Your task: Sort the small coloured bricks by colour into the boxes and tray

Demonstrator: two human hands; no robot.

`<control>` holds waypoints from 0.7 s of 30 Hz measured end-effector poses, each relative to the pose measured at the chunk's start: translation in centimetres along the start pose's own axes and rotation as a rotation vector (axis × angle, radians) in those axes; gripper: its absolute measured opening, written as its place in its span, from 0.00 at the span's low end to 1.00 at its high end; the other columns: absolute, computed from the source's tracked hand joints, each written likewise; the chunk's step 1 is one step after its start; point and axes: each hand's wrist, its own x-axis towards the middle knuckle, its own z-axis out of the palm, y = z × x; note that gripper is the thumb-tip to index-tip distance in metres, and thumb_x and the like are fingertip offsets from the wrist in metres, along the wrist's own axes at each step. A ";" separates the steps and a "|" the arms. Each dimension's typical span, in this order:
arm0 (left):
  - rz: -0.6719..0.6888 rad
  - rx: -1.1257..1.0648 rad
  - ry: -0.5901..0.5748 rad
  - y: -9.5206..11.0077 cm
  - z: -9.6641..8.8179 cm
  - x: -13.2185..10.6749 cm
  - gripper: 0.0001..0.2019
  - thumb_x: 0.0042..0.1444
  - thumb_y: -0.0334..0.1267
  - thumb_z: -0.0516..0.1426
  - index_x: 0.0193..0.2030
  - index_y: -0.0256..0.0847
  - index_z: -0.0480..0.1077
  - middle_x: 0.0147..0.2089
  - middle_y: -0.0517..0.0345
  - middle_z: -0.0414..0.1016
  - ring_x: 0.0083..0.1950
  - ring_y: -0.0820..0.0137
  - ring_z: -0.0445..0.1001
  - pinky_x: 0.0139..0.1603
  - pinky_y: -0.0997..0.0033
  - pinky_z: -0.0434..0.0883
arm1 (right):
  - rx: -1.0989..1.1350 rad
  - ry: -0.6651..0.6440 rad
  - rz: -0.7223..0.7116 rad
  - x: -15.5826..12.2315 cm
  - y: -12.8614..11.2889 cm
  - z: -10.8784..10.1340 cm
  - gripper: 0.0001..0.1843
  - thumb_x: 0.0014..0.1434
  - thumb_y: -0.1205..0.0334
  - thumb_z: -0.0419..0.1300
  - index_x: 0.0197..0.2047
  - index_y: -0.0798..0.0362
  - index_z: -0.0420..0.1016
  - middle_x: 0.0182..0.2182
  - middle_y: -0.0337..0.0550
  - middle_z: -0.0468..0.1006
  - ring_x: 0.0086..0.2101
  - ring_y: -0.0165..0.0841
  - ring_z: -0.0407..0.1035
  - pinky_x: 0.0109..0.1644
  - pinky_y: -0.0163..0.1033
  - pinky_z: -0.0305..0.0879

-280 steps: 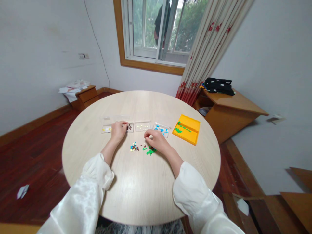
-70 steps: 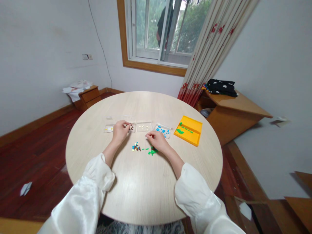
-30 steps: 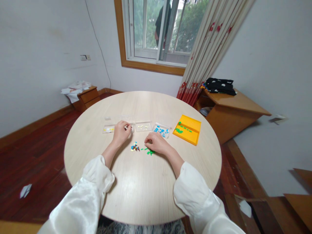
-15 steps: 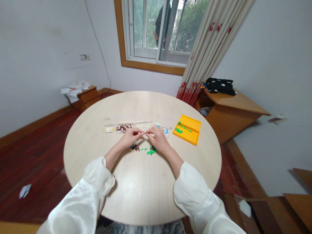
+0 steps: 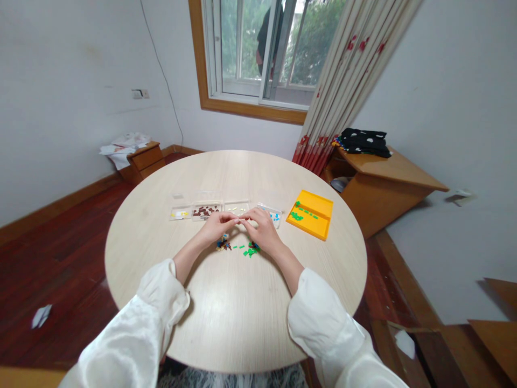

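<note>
My left hand (image 5: 218, 227) and my right hand (image 5: 259, 228) meet fingertip to fingertip over the middle of the round table. Both are closed in a pinch; whatever lies between the fingers is too small to make out. Beneath my left hand is a small pile of dark, brown and yellow building bricks (image 5: 223, 243). Green bricks (image 5: 251, 251) lie in a heap below my right hand, and a couple of small green pieces (image 5: 238, 247) sit between the two piles. My right hand partly covers a clear box with blue pieces (image 5: 276, 217).
Behind my hands stand clear boxes: one with yellow pieces (image 5: 180, 214), one with brown bricks (image 5: 205, 211), one with pale pieces (image 5: 237, 207). An open orange case (image 5: 319, 203) holding green bricks (image 5: 297, 216) lies to the right on the table (image 5: 226, 318).
</note>
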 end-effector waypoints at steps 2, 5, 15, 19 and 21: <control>0.000 -0.011 0.000 -0.1 0.0 0.0 0.13 0.47 0.45 0.58 0.30 0.35 0.76 0.29 0.54 0.77 0.28 0.71 0.70 0.32 0.70 0.66 | -0.003 0.003 -0.002 0.0 0.0 0.0 0.06 0.58 0.64 0.57 0.35 0.51 0.76 0.32 0.42 0.75 0.38 0.33 0.66 0.45 0.39 0.55; 0.005 -0.024 0.002 -0.1 0.0 0.1 0.13 0.47 0.45 0.59 0.30 0.36 0.76 0.29 0.53 0.78 0.29 0.71 0.70 0.33 0.70 0.66 | -0.005 0.005 -0.008 0.0 0.1 0.1 0.06 0.58 0.64 0.57 0.34 0.52 0.75 0.32 0.42 0.75 0.38 0.33 0.66 0.44 0.39 0.55; -0.029 -0.007 0.000 0.2 0.0 -0.1 0.13 0.46 0.45 0.59 0.28 0.35 0.75 0.29 0.54 0.77 0.30 0.71 0.70 0.34 0.71 0.65 | -0.046 0.012 -0.029 -0.1 0.1 0.2 0.04 0.57 0.64 0.59 0.31 0.52 0.74 0.31 0.41 0.75 0.37 0.33 0.66 0.43 0.39 0.55; -0.034 -0.007 -0.006 0.3 0.1 -0.1 0.14 0.46 0.45 0.58 0.28 0.35 0.76 0.28 0.54 0.77 0.29 0.72 0.69 0.34 0.72 0.65 | -0.053 0.006 -0.037 -0.1 0.0 0.1 0.04 0.57 0.64 0.59 0.31 0.52 0.74 0.31 0.41 0.75 0.37 0.33 0.66 0.43 0.39 0.55; -0.026 -0.008 -0.013 0.4 0.1 -0.1 0.13 0.47 0.45 0.58 0.28 0.35 0.76 0.29 0.54 0.77 0.30 0.72 0.69 0.34 0.72 0.65 | -0.056 -0.002 -0.035 -0.1 0.1 0.1 0.04 0.57 0.64 0.59 0.31 0.52 0.74 0.31 0.41 0.75 0.37 0.33 0.66 0.42 0.39 0.54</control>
